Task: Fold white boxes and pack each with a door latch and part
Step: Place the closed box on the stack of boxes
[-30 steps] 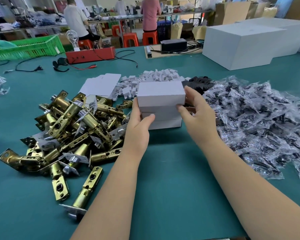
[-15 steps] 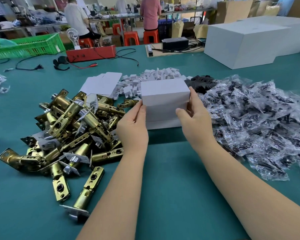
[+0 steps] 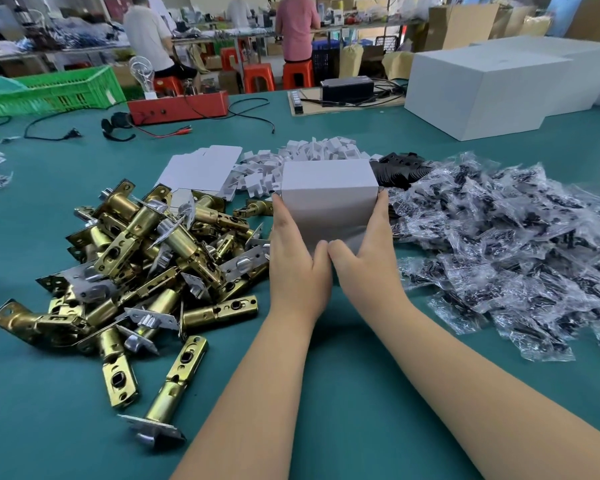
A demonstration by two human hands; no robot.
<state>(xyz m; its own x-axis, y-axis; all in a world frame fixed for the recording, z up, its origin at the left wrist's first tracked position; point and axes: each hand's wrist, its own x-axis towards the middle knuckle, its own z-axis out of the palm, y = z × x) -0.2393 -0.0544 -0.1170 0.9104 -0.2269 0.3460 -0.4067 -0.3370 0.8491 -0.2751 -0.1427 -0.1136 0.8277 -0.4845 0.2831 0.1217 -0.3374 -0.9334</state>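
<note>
A small white box point(image 3: 328, 192) stands closed at the middle of the green table. My left hand point(image 3: 297, 258) holds its left side with fingers reaching up the edge. My right hand point(image 3: 368, 251) holds its right side the same way, and both thumbs meet on the near face. A heap of brass door latches point(image 3: 142, 265) lies to the left. A heap of parts in clear plastic bags point(image 3: 520, 251) lies to the right. Flat white box blanks point(image 3: 201, 171) and small white folded inserts point(image 3: 312, 150) lie behind the box.
Black plastic pieces point(image 3: 402, 168) sit behind the box on the right. Large white cartons point(image 3: 492, 88) stand at the far right. A red device point(image 3: 179, 107) with cables, a black unit point(image 3: 347, 90) and a green crate point(image 3: 56, 90) line the far edge. People work at benches beyond.
The box has been turned and its near face closed. Both hands slid from the lower front onto its sides, and the thumbs came together on the near face.
</note>
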